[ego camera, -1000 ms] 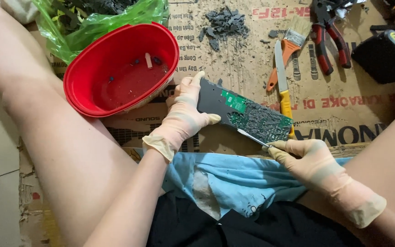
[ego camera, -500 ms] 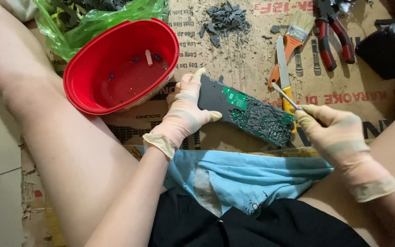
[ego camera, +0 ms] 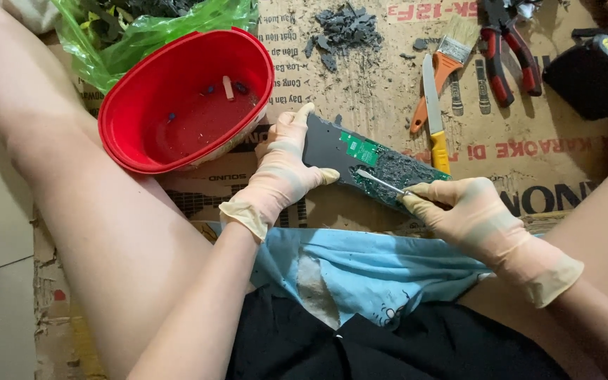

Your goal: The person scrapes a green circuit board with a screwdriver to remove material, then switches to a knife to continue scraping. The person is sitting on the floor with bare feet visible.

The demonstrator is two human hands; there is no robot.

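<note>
Our left hand (ego camera: 279, 172), in a pale latex glove, is closed around the near end of a long dark circuit board with a green patch (ego camera: 371, 163), thumb and fingers clamping its edge so it sits tilted over the brown printed cardboard sheet (ego camera: 564, 155). Our right hand (ego camera: 462, 211), gloved the same way, is curled shut around a thin metal pick (ego camera: 381, 183) whose tip lies on the grey, crusted part of the board.

Half a second ago our right hand was lifted off to the right with the pick pointing up and away from the board; now it has come back down and the tip is on the board again, much as it lay a second ago. We read this as another scraping stroke beginning, so the cleaning of the board is mid-way rather than done. The left hand's grip has hardly shifted.

Outward from the hands we count: one board, one pick, one yellow-handled knife (ego camera: 434, 119) just beyond the board, one orange-handled paintbrush (ego camera: 445, 63), one pair of red-handled pliers (ego camera: 508, 49), one black and yellow power-tool battery (ego camera: 596, 67), one heap of dark grey scrapings (ego camera: 343, 32), one red oval plastic basin (ego camera: 184, 98) holding a few small bits, and one green plastic bag (ego camera: 149, 28) behind it.
</note>
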